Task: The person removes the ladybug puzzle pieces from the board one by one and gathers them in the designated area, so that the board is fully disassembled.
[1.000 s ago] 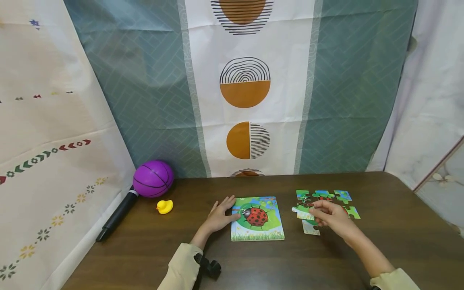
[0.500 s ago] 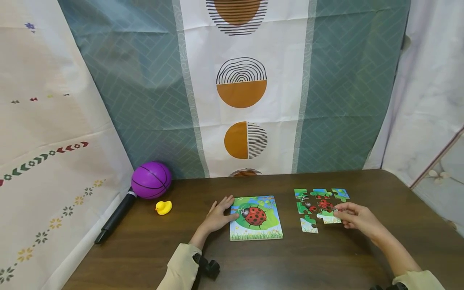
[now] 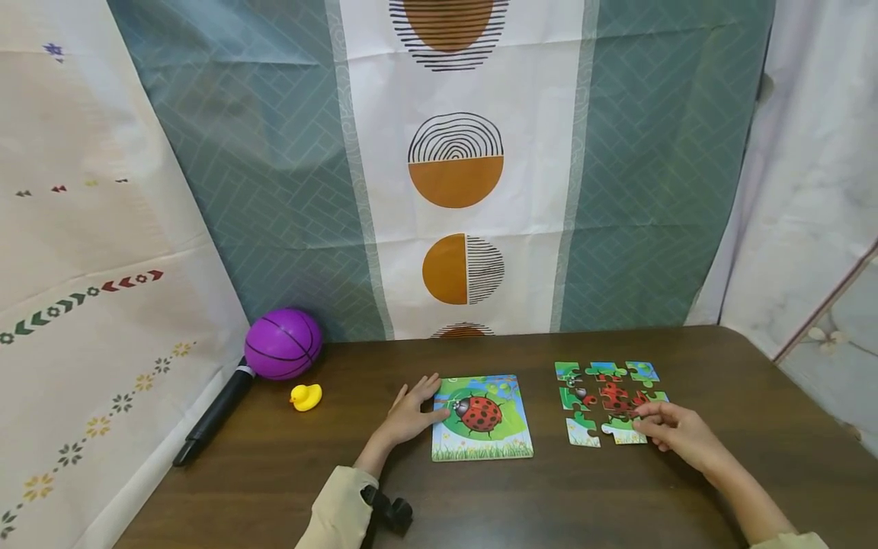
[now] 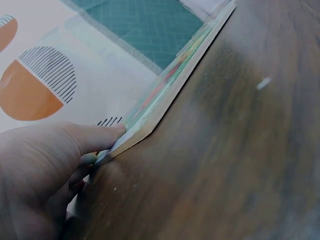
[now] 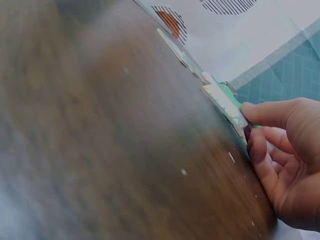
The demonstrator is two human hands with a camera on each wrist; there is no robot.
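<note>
My left hand point(image 3: 410, 412) rests at the left edge of a square board with a ladybug picture point(image 3: 480, 419). In the left wrist view its thumb lies on the board's edge point(image 4: 150, 122), the other fingers partly hidden beside it. Further right, my right hand point(image 3: 679, 435) pinches a green and white puzzle piece point(image 3: 623, 432) between thumb and fingers, low over the table; the right wrist view shows this piece point(image 5: 222, 100) slightly tilted. Several other puzzle pieces point(image 3: 617, 396) lie in loose rows with gaps, and a corner piece point(image 3: 581, 433) sits left of the held one.
A purple ball point(image 3: 283, 343) stands at the table's back left, with a yellow rubber duck point(image 3: 306, 397) before it. A black stick-like object point(image 3: 214, 415) lies along the left edge. Patterned cloths point(image 3: 456, 183) hang behind the brown table point(image 3: 535, 503).
My right hand has carried the puzzle piece from the left side of the pieces rightward, then nearer to me into the front row. The left hand stays on the board.
</note>
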